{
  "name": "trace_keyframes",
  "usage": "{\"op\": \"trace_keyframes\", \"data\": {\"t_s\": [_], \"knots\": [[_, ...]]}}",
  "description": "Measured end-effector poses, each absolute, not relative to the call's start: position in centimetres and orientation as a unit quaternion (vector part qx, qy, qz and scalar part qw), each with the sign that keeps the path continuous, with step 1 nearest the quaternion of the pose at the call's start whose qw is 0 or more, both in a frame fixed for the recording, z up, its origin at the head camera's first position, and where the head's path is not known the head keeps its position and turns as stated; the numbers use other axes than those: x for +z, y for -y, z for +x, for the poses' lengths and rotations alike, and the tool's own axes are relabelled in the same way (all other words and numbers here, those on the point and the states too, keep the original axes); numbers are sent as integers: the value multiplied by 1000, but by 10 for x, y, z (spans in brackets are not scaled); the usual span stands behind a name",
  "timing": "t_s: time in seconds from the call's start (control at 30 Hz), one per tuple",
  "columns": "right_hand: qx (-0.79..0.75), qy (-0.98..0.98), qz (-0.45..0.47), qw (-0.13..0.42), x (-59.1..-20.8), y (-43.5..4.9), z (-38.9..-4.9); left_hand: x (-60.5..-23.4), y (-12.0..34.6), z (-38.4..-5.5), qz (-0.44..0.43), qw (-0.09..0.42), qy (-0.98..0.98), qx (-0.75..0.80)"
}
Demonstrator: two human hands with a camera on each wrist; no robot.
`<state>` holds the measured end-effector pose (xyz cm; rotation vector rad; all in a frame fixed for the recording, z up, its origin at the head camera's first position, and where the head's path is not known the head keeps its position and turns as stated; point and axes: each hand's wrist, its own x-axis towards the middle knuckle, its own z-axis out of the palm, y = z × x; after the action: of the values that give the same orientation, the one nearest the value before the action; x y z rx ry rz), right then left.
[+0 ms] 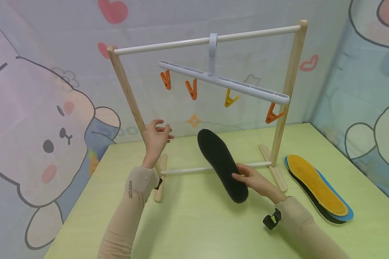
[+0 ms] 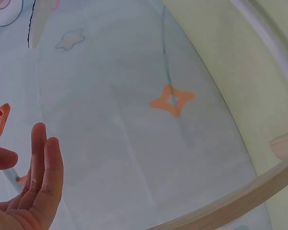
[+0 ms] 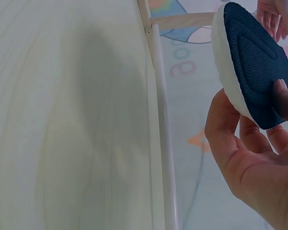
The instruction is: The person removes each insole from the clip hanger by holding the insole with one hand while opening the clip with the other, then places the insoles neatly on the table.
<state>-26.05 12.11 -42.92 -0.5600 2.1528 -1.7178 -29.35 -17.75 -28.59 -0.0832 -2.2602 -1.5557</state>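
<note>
My right hand [image 1: 253, 180] pinches a black insole [image 1: 218, 158] near its lower end, thumb on the dark face, fingers behind. The insole tilts above the table, and its pale underside shows in the right wrist view. My left hand [image 1: 156, 139] is raised beside the left post, fingers loosely bent, holding nothing. Above the hands hangs a white clip hanger [image 1: 246, 87]. Its orange clip [image 1: 193, 94] and yellow clip [image 1: 228, 101] are nearest the insole's top. Another orange clip [image 1: 168, 84] hangs above the left hand.
A wooden rack [image 1: 290, 79] with a white top rod [image 1: 256, 35] bears the hanger. One more orange clip [image 1: 271, 118] hangs at its right end. On the table's right lie stacked insoles, a yellow fuzzy one [image 1: 317, 183] over a blue one [image 1: 347, 215] and a black one.
</note>
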Motion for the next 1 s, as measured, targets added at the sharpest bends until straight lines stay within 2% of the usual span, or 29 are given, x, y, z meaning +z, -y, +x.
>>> {"op": "trace_keyframes", "data": {"t_s": [0.23,0.8,1.0], "knots": [[-585,-780,-153,161,-429,-133,-256,-294,178,-293,-38,187,815,-547],[-575,-792,-155,136,-422,-164,-250,-324,177,-282,-52,161,837,-521],[-570,-800,-128,135,-420,-172,-248,-339,176,-278,-48,148,840,-520]]}}
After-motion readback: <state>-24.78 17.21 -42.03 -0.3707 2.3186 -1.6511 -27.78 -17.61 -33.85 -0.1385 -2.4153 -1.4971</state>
